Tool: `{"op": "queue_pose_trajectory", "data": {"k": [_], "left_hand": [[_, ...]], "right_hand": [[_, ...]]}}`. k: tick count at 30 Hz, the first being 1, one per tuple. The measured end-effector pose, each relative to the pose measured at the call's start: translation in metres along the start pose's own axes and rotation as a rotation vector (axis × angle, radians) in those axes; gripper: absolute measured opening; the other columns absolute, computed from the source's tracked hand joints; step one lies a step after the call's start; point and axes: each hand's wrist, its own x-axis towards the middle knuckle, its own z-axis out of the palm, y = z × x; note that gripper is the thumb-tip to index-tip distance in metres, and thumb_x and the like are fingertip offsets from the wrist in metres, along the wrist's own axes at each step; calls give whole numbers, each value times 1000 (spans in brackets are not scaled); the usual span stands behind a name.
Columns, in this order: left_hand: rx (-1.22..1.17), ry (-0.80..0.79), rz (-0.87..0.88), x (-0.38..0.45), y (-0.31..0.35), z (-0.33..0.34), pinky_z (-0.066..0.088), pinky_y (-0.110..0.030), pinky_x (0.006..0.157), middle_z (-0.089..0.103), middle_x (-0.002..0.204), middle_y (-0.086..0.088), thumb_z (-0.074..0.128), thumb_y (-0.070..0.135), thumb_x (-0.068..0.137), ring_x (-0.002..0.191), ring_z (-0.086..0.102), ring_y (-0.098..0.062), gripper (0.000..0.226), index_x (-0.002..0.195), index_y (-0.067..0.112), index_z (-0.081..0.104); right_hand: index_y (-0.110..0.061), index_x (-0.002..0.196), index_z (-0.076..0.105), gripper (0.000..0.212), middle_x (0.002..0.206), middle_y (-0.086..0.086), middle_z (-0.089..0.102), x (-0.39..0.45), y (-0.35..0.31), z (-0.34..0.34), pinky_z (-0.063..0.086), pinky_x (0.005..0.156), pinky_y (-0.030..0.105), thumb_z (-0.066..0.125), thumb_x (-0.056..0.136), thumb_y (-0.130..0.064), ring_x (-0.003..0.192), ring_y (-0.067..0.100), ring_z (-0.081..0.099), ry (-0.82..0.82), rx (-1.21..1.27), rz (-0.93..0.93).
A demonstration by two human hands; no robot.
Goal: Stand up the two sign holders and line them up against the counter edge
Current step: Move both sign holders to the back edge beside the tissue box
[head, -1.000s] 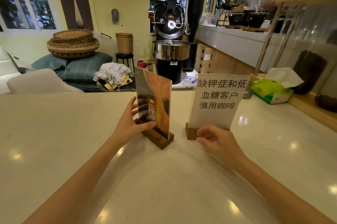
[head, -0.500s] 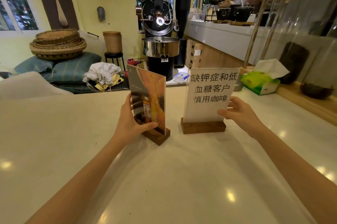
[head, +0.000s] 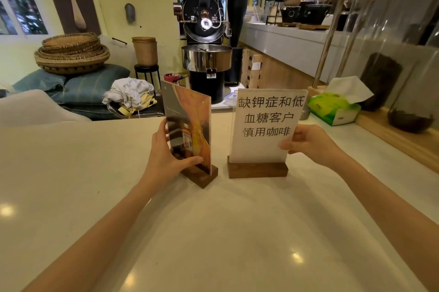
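Right hand point(head: 308, 143) now pinching text sign holder point(head: 263, 130) (previously just touching); left hand point(head: 166, 156) unchanged.

Head view. White counter point(head: 71, 184), glossy, ceiling lights reflected. Two sign holders upright on it, side by side, each an acrylic panel in a dark wooden base. Left sign holder point(head: 190, 125): orange poster with a bottle, turned at an angle to the camera; left hand point(head: 166, 156) grips its near edge, thumb across the lower front. Right sign holder point(head: 266, 127): white sheet with black Chinese characters, facing the camera squarely; right hand point(head: 308, 142) pinches its lower right edge. Bases apart, not touching. Green tissue box point(head: 335, 111) sits behind right. Black coffee roaster point(head: 206, 30) beyond the counter.
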Motion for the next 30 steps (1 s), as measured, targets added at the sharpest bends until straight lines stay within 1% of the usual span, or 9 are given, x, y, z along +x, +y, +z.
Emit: {"op": "queue_pose_trajectory", "data": {"k": [5,10,14,18,20,22,24,28,30], "left_hand": [[-18,-19,34,17,10,39,40,-33,94,33,140,-8,82,40,46,122,38,-18,112,135,30,15],[-77,-82,61,33,29,88,41,-36,97,32,140,-5,75,55,39,121,37,-15,115,135,34,14],[-107,-127,105,48,46,133,40,-28,92,34,139,-4,74,60,37,117,38,-10,117,134,36,14],[-138,-185,111,61,63,180,39,-25,91,32,140,-2,75,60,36,114,36,-6,116,133,40,13],[-155,-212,118,67,73,204,38,-27,93,32,139,-2,76,60,35,116,35,-8,117,132,42,13],[-175,-235,139,71,82,226,39,-29,94,33,138,-2,76,61,34,119,37,-12,119,132,41,13],[-192,-255,156,75,91,246,39,-29,93,33,137,-3,77,61,33,119,37,-12,121,133,40,12],[-202,-284,185,83,108,282,39,-27,92,34,137,-4,79,57,35,117,38,-10,123,135,37,11],[-210,-305,196,86,115,298,39,-29,94,33,138,-4,82,54,37,119,38,-12,122,135,36,11]], "right_hand": [[-18,111,61,42,100,-8,65,-7,23,-35,53,63,19,68,74,-2,85,4,62,39,22,11],[-27,105,62,39,91,-19,63,-18,45,-74,53,55,14,68,74,-4,80,-1,62,118,-1,25],[-37,95,59,39,90,-24,61,-29,60,-104,52,54,10,68,74,-6,80,-3,61,177,-12,3],[-40,90,58,42,90,-24,61,-39,77,-131,53,56,14,66,76,-2,81,-2,61,228,13,18],[-31,95,61,39,95,-16,63,-41,87,-144,54,59,16,65,76,2,83,1,60,263,44,34],[-14,106,61,37,101,-5,63,-43,96,-156,54,57,13,64,75,5,83,6,61,303,71,62],[-8,110,60,38,102,-2,62,-46,105,-168,54,58,11,65,74,5,82,5,61,330,53,75],[-19,97,65,32,95,-5,67,-56,120,-192,56,62,19,68,73,3,82,5,64,403,58,104],[-31,82,65,35,82,-14,68,-62,127,-202,55,57,15,70,71,2,73,0,64,454,29,115]]}}
